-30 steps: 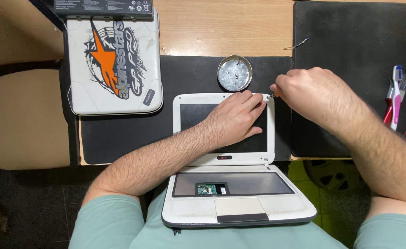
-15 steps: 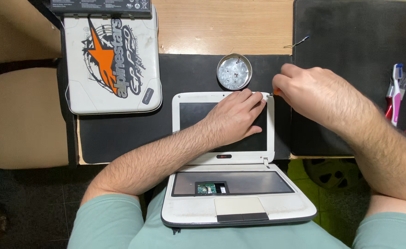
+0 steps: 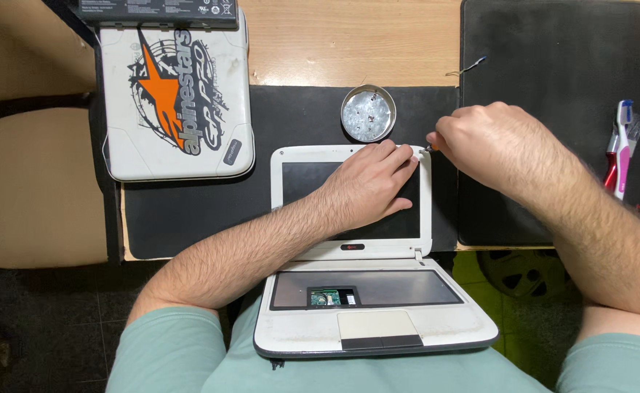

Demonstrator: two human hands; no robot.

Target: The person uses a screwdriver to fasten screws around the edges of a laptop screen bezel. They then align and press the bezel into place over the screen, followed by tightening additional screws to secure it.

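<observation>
White small plastic laptop [image 3: 349, 291]: left hand [image 3: 371, 182] lying flat on screen w/ fingers spread, right hand [image 3: 487, 142] fingers pinching thin tool at top-right corner.

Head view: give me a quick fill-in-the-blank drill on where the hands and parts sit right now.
1. The left hand lies flat on the small white laptop's ____.
2. The right hand works at the screen frame's top ____ corner.
3. The round metal dish sits just ____ the screen's top edge.
4. A second white laptop, closed, bears an orange ____.

Missing words: screen; right; beyond; star
</observation>
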